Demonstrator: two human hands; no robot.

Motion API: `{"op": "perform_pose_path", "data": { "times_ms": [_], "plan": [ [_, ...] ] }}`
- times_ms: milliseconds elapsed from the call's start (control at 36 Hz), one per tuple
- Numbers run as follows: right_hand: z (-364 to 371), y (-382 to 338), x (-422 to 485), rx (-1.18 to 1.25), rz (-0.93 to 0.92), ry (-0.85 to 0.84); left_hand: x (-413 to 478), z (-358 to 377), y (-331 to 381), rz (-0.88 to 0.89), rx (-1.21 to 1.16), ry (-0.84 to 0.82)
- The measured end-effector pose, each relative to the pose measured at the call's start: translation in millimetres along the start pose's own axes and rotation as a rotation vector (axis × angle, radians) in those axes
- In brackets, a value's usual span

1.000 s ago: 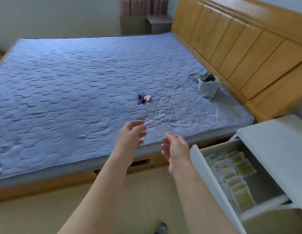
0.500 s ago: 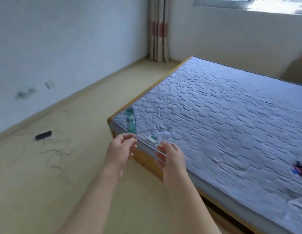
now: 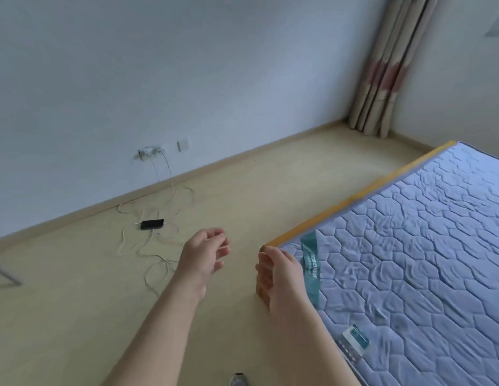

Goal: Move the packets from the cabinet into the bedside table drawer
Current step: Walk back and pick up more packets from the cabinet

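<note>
Your view has swung left since a second ago. The open drawer with its packets, which lay to the right of your right grip (image 3: pixel 281 277), is out of sight. What sits beside that grip now is the foot corner of the bed.

Both grips are empty. Your left grip (image 3: pixel 203 257) hangs over the floor (image 3: pixel 75 302) with its fingers loosely curled around nothing. Your right grip is the same, its palm turned toward the left one, and the two are apart. The right fingers overlap the corner of the wooden frame (image 3: pixel 354 201) in this view; I cannot tell whether they touch it. Just right of that grip a green band (image 3: pixel 311 263) crosses the mattress (image 3: pixel 409 260).

No packets show here, and neither does the cabinet, so the ones left to move must be somewhere outside the frame. Your empty, relaxed grips held forward at waist height suggest you are between loads, turning away from the drawer to fetch more, with both hands ready to gather a bunch.

Ahead and left of your left grip a phone (image 3: pixel 152 224) lies on the floor among loose cable (image 3: pixel 170 196) running from the wall. Step round it if your path to the cabinet goes that way.
</note>
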State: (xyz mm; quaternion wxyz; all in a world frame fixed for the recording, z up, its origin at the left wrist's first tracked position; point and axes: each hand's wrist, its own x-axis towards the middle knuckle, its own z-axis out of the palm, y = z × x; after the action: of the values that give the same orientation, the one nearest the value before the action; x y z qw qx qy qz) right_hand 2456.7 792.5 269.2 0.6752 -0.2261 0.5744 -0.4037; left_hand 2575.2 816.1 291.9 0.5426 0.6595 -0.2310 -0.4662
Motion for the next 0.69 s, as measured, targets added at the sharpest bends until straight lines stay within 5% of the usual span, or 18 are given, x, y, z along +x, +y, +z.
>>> {"op": "perform_pose_path", "data": {
  "times_ms": [306,694],
  "plan": [
    [124,-107,151,-0.051,-0.009,-0.063,198,17,84,-0.014,-0.035,0.057],
    [251,-241,383,0.105,-0.076,0.07,496,92,197,0.053,0.142,-0.141]
  ]
}}
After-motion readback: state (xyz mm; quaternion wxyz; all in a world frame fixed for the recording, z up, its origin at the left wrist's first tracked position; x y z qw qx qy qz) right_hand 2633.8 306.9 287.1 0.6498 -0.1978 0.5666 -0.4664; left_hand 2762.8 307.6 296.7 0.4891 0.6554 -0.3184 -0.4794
